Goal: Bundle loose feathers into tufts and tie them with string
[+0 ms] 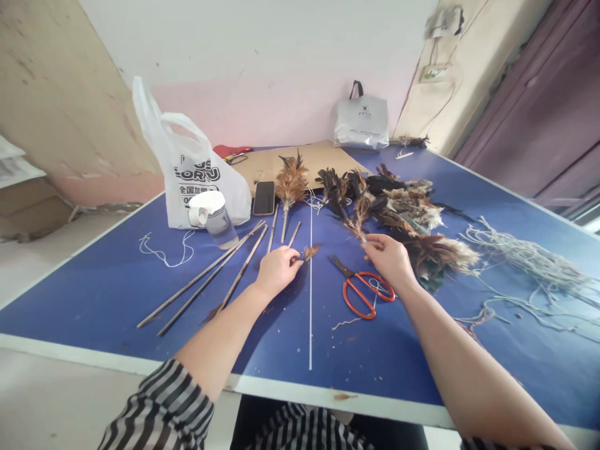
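My left hand point(279, 269) is closed in a pinch on a small brown feather tuft point(311, 252) above the middle of the table. A thin stick point(295, 234) shows just behind that hand; whether they touch I cannot tell. To the right, the fingers of my right hand point(388, 255) pinch the base of a dark brown feather point(360, 220) at the edge of the feather pile point(412, 209). Between the hands lie orange-handled scissors point(363, 290), blades parted slightly, with white string under the handles. A bound feather bundle point(291, 178) rests on the table beyond my left hand.
Several thin sticks point(201, 275) lie at left near a clear plastic jug point(218, 222), a white plastic bag point(194, 169) and a phone point(264, 198). Tangled string point(529, 256) covers the right side. Cardboard point(319, 153) and a silver bag point(360, 122) are at the back.
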Action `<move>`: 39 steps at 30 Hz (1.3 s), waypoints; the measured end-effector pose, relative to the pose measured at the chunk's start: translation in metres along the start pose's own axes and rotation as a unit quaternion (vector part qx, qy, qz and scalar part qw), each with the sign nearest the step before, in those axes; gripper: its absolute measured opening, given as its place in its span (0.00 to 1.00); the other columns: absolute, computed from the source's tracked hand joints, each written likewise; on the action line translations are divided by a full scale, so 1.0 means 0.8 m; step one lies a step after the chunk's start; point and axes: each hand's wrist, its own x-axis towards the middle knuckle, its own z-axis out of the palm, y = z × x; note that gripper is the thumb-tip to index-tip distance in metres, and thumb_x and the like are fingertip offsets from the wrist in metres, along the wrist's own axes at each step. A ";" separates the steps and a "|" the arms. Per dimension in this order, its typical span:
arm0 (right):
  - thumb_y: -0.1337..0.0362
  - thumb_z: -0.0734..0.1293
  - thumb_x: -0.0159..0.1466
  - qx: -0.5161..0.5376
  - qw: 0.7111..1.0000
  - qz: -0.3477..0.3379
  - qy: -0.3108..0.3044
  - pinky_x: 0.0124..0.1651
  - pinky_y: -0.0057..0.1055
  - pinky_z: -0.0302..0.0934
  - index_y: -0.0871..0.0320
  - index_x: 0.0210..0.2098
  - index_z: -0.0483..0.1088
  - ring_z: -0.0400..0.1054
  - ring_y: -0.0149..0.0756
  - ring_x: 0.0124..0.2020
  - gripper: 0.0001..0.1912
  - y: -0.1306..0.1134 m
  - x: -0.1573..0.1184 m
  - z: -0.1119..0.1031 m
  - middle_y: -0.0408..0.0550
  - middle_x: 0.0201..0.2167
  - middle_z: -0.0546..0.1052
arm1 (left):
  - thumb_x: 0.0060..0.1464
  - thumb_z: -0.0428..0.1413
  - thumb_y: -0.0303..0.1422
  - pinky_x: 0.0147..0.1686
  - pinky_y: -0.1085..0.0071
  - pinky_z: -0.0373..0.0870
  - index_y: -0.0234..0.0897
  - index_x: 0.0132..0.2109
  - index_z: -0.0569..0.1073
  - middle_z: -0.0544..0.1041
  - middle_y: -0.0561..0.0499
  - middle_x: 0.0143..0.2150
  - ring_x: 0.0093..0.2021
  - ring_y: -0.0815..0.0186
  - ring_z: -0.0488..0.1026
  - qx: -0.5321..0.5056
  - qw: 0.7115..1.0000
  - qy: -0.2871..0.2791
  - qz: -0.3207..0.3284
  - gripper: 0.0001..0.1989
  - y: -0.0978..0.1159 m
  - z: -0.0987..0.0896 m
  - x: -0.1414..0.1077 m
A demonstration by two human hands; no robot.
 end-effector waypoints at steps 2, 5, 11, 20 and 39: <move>0.57 0.64 0.54 -0.086 0.995 -0.042 -0.025 0.34 0.28 0.61 0.57 0.40 0.72 0.70 0.34 0.30 0.16 -0.012 -0.010 -0.004 0.47 0.30 0.77 | 0.50 0.55 0.40 0.37 0.70 0.64 0.39 0.41 0.74 0.74 0.48 0.35 0.35 0.63 0.71 0.012 1.000 0.004 -0.010 0.14 0.003 0.002 0.008; 0.54 0.64 0.53 -0.253 0.955 -0.087 -0.131 0.35 0.31 0.59 0.54 0.34 0.74 0.70 0.39 0.34 0.14 -0.034 -0.028 -0.009 0.48 0.32 0.77 | 0.47 0.56 0.45 0.38 0.67 0.65 0.37 0.41 0.74 0.74 0.45 0.36 0.37 0.59 0.72 0.045 0.998 -0.029 -0.020 0.19 0.012 0.005 0.022; 0.59 0.63 0.53 -0.428 0.860 -0.115 -0.252 0.30 0.32 0.56 0.57 0.34 0.71 0.70 0.46 0.33 0.12 -0.048 -0.047 -0.014 0.53 0.33 0.76 | 0.45 0.56 0.30 0.40 0.65 0.64 0.35 0.25 0.74 0.74 0.43 0.29 0.38 0.57 0.72 -0.024 0.993 -0.080 -0.078 0.05 0.020 0.011 0.047; 0.67 0.61 0.54 -0.452 0.843 -0.123 -0.264 0.32 0.34 0.57 0.59 0.43 0.66 0.71 0.47 0.35 0.16 -0.056 -0.056 -0.015 0.56 0.34 0.75 | 0.47 0.57 0.32 0.20 0.79 0.57 0.31 0.31 0.71 0.75 0.45 0.34 0.24 0.76 0.64 -0.528 0.830 -0.078 -0.165 0.07 0.013 -0.033 0.036; 0.64 0.67 0.52 0.318 0.938 0.081 -0.108 0.29 0.30 0.64 0.58 0.40 0.64 0.67 0.30 0.24 0.15 -0.050 -0.020 -0.103 0.45 0.26 0.71 | 0.41 0.62 0.27 0.17 0.84 0.57 0.31 0.34 0.70 0.74 0.52 0.27 0.22 0.79 0.65 -0.689 0.682 -0.125 -0.212 0.11 0.031 -0.011 0.001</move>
